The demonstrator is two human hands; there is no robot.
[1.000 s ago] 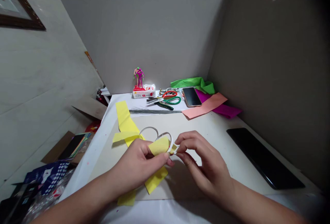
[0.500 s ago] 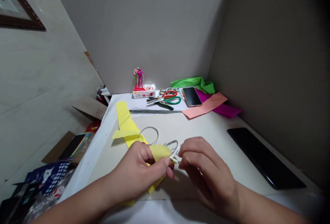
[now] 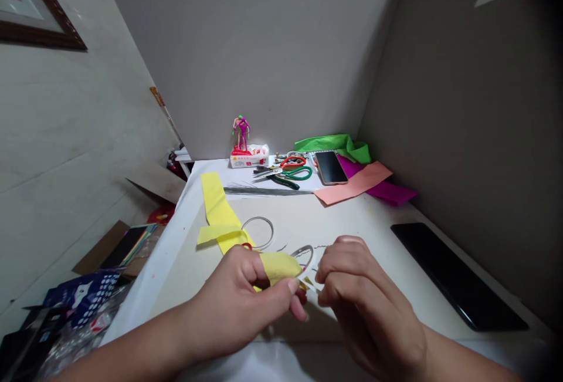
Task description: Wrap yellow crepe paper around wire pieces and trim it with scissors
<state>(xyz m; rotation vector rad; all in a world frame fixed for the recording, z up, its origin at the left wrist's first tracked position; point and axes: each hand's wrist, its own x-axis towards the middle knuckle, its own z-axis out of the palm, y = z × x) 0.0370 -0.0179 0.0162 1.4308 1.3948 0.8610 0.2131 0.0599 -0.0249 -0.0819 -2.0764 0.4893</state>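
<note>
My left hand (image 3: pixel 255 288) is closed in a pinch on a small yellow paper piece (image 3: pixel 280 266), which curves over its fingers. At the thumb tip a narrow white strip (image 3: pixel 311 284) runs across to my right hand (image 3: pixel 360 294), whose fingers are pinched together around its other end. Just behind the yellow piece, a thin pale ring (image 3: pixel 310 253) shows in part. On the table beyond my left hand lie a long yellow paper strip (image 3: pixel 213 197) and a second thin ring (image 3: pixel 272 229). Small twisted dark wire bits (image 3: pixel 323 246) lie between the hands.
Scissors (image 3: pixel 301 172), a phone (image 3: pixel 332 168), a bundle of thin wires (image 3: pixel 268 191) and a small box (image 3: pixel 250 159) with a figure lie at the back. Orange paper (image 3: pixel 356 183) and green paper (image 3: pixel 338 143) are back right. A long black object (image 3: pixel 457 276) lies right.
Both hands have shifted slightly right, with the view also moving a little. The yellow paper that showed beneath my left hand is out of sight. The white strip still spans the hands.
</note>
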